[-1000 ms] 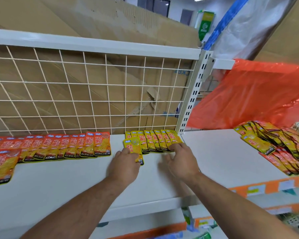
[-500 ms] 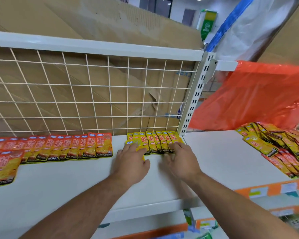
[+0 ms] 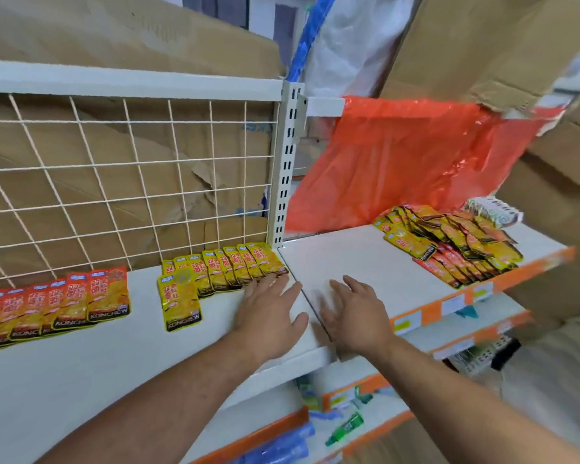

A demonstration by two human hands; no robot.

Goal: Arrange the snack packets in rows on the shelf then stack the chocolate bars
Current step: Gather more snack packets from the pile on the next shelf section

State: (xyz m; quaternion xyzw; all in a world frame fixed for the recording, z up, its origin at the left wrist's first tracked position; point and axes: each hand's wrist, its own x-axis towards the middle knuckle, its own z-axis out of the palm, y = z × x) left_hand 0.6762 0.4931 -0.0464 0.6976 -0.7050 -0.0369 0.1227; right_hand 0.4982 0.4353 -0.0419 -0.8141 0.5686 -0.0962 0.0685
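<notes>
Two bare hands lay low over the flat white shelf, both palm-down with fingers straight and spread, gripping nothing. The left hand was at the right end of that shelf. Its fingertips reached the lower edges of the row of yellow foil snack packets; whether they actually pressed on the packets could not be told. That row stood against the white wire grid back panel, each packet overlapping its neighbour, the last one just beside the slotted white upright post. One separate yellow packet lay flat at the row's left end, further forward than the rest, its "KONCHEW" label toward the front edge. Left of it, past a bare gap, a second overlapping row of red-and-yellow snack packets ran off the picture's left side.

The right hand was across the seam, over the neighbouring white shelf board. Its fingers were fanned and slightly blurred, near the left hand but apart from it. Further right on that board lay a loose heap of mixed yellow and red packets, well apart from both hands. Behind the heap sat a small white striped pack, too blurred to identify. A crumpled orange plastic bag rose behind the heap, and brown cardboard sheets stood behind the grid.
</notes>
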